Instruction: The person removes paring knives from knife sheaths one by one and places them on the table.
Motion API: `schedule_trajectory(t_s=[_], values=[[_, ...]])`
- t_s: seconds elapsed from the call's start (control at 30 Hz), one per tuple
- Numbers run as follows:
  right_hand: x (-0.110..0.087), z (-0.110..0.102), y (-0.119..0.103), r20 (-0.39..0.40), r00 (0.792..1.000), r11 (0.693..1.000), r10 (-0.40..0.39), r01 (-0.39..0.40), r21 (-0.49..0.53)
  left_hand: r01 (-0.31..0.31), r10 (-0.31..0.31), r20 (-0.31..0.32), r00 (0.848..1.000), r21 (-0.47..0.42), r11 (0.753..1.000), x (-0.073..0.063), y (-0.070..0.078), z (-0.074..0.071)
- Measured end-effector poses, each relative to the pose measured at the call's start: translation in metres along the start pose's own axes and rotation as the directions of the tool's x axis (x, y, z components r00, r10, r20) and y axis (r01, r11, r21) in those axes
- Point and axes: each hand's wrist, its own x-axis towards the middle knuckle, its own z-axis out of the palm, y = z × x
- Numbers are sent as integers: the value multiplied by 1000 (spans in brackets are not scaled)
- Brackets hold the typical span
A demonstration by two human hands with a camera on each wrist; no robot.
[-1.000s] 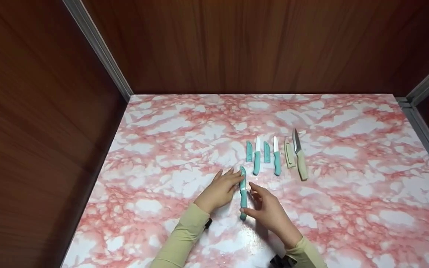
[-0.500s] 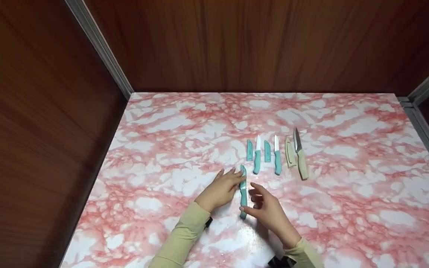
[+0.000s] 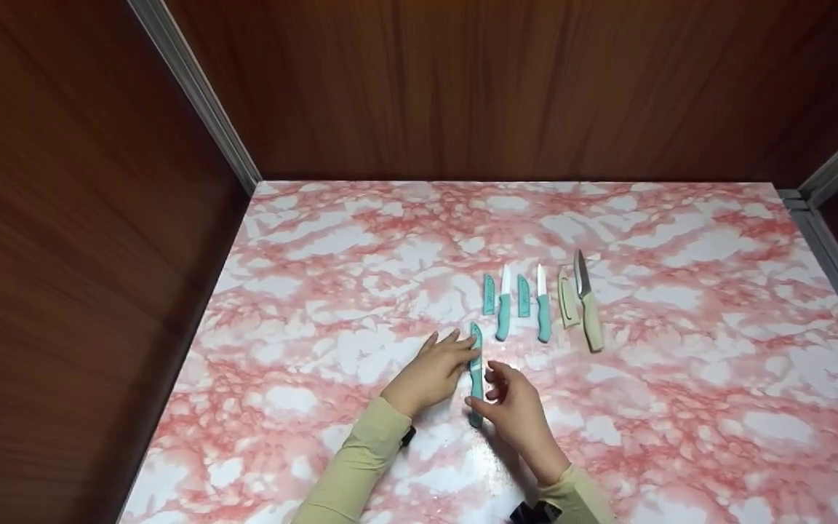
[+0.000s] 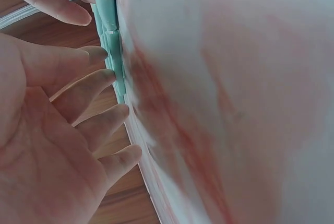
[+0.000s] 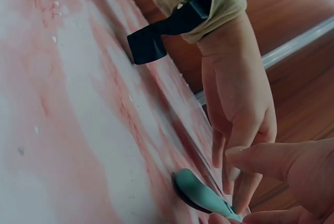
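A turquoise knife [image 3: 476, 386] lies on the marbled tabletop between the two hands, its blade largely covered by a matching sheath [image 3: 475, 335]. My left hand [image 3: 430, 372] rests beside it with its fingers extended and fingertips on the sheath. The left wrist view shows that hand's fingers [image 4: 99, 114] spread, two of them at the turquoise edge. On the other side, my right hand [image 3: 517, 404] holds its thumb across the handle, with its other fingers bent loosely to the right. In the right wrist view the handle [image 5: 201, 190] lies below the right thumb [image 5: 261, 161].
Beyond the hands, two turquoise-handled knives [image 3: 504, 316] [image 3: 543, 318] lie beside their turquoise sheaths [image 3: 489, 295] [image 3: 524, 296]. Farther right is a larger pale green knife [image 3: 592, 324] next to its sheath [image 3: 568, 298]. Brown wood-grain panels [image 3: 477, 87] wall the table [image 3: 681, 437].
My right hand has shifted slightly left, its thumb moving across the handle and its fingers bending more. The left hand stays on the sheath.
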Motion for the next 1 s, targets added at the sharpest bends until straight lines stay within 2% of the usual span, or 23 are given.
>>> schedule_trajectory(t_s=[0.33,0.73,1.0], values=[[2,9,-2,-57,998,995,-17,11,-103,6,-6,-6,1000,-9,1000,-1,-2,0],[5,11,2,-47,998,983,-46,37,-179,24,-24,18,1000,-26,999,-1,-1,3],[7,13,1,-52,996,972,-68,55,-227,12,-11,9,1000,-31,999,1,-3,1]])
